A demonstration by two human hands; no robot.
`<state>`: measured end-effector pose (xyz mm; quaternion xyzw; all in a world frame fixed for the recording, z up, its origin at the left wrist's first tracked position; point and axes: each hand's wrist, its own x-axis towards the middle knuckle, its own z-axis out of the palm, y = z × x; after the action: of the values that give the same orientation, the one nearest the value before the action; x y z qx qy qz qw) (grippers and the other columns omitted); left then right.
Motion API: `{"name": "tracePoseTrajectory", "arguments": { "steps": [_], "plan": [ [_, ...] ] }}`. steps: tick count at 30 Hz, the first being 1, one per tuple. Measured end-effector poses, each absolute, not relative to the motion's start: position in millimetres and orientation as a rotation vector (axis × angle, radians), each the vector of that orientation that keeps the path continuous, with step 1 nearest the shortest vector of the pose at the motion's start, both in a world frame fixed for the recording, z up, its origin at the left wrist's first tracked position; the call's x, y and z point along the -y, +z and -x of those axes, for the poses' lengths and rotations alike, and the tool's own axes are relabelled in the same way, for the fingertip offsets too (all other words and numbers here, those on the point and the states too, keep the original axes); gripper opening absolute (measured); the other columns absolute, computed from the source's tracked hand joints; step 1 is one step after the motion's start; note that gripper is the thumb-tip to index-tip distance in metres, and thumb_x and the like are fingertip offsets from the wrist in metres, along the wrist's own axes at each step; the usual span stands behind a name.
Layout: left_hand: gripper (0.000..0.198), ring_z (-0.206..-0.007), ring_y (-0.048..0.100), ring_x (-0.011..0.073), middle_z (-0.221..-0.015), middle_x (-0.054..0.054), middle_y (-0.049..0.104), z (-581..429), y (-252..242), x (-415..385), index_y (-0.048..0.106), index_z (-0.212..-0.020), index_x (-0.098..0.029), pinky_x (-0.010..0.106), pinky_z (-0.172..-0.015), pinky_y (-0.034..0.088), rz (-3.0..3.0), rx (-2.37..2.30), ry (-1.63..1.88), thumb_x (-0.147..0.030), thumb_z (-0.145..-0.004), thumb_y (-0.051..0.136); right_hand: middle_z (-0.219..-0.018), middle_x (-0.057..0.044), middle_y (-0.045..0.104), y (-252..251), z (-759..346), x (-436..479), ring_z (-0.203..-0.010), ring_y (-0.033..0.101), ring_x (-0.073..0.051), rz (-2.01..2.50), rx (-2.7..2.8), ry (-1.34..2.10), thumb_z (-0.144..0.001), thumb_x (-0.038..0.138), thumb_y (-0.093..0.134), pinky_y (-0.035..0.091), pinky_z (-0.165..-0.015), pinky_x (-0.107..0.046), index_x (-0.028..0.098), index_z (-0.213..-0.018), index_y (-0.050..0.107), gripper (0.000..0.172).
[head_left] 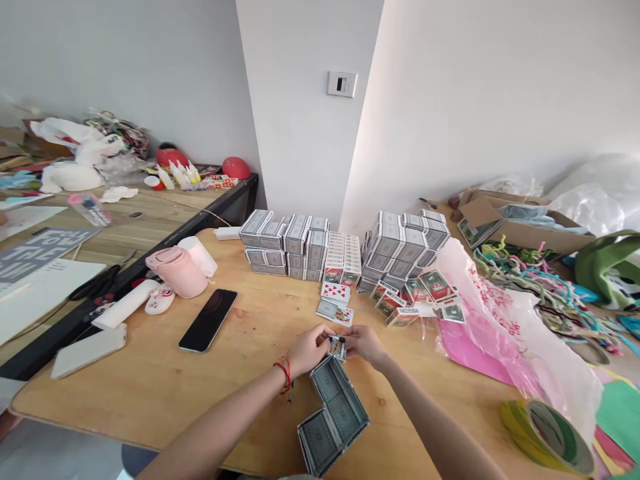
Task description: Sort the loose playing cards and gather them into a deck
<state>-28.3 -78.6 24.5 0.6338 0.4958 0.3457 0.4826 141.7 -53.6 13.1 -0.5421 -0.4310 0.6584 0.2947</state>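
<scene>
My left hand (311,349) and my right hand (365,345) meet near the table's front middle, fingers pinched on opposite sides of a small playing card (337,349). Whether it is one card or a few I cannot tell. A small dark spot shows at its upper edge, too small to name. Just below my hands lies an L-shaped piece built of grey-backed playing cards (340,407). Beyond them are loose playing cards (336,293), some face up. Behind those stand rows of card packs (343,257) between stacked blocks of grey-backed cards (307,247) and another such stack (400,247).
To the left lie a black phone (209,320), a pink cup-like container (180,272) and a white mouse (160,299). Opened card boxes (395,303) sit to the right, beside pink plastic wrapping (493,313). A yellow tape roll (545,433) rests at the front right.
</scene>
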Motion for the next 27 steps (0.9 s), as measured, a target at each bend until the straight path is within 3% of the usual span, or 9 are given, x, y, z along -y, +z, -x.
{"name": "tracePoseTrajectory", "arguments": {
  "steps": [4, 9, 18, 22, 27],
  "plan": [
    [0.035, -0.07, 0.057, 0.0144, -0.082, 0.003, 0.064, 29, 40, 83, 0.054, -0.104, -0.019, 0.024, -0.064, 0.042, -1.576, -1.215, 0.871, -0.027, -0.07, 0.049, -0.062, 0.0, 0.062, 32, -139, 60, -0.052, 0.056, -0.014, 1.47, 1.453, 1.447, -0.064, 0.018, 0.05, 0.043, -0.048, -0.026, 0.017, -0.068, 0.056, 0.008],
    [0.022, -0.071, 0.059, 0.0181, -0.076, 0.004, 0.066, 31, 59, 68, 0.065, -0.081, -0.021, 0.026, -0.064, 0.042, -1.733, -1.168, 0.856, -0.029, -0.072, 0.047, -0.065, 0.0, 0.062, 62, -132, 64, -0.062, 0.056, -0.015, 1.564, 1.924, 0.886, -0.07, 0.016, 0.046, 0.038, -0.058, -0.024, 0.021, -0.069, 0.059, 0.015],
    [0.008, -0.064, 0.058, 0.0212, -0.058, 0.006, 0.061, 23, 63, 47, 0.06, -0.06, -0.02, 0.03, -0.066, 0.041, -2.025, -1.212, 0.813, -0.019, -0.065, 0.054, -0.077, -0.006, 0.064, 80, -128, 57, -0.071, 0.059, -0.018, 1.793, 2.461, 0.451, -0.077, 0.018, 0.043, 0.035, -0.059, -0.024, 0.019, -0.084, 0.058, 0.017],
    [0.012, -0.064, 0.058, 0.0239, -0.061, 0.01, 0.06, 14, 63, 43, 0.058, -0.063, -0.017, 0.034, -0.067, 0.041, -2.321, -1.173, 0.649, -0.009, -0.064, 0.05, -0.077, -0.011, 0.065, 87, -125, 49, -0.07, 0.06, -0.021, 1.848, 2.635, 0.289, -0.076, 0.018, 0.043, 0.037, -0.057, -0.027, 0.018, -0.076, 0.061, 0.018],
    [0.015, -0.071, 0.058, 0.0263, -0.071, 0.016, 0.061, 10, 68, 39, 0.058, -0.07, -0.012, 0.038, -0.07, 0.041, -2.506, -1.137, 0.531, -0.007, -0.069, 0.044, -0.076, -0.014, 0.065, 93, -127, 30, -0.071, 0.061, -0.023, 1.807, 2.797, 0.31, -0.073, 0.017, 0.046, 0.04, -0.059, -0.028, 0.015, -0.071, 0.063, 0.017]
  ]
}}
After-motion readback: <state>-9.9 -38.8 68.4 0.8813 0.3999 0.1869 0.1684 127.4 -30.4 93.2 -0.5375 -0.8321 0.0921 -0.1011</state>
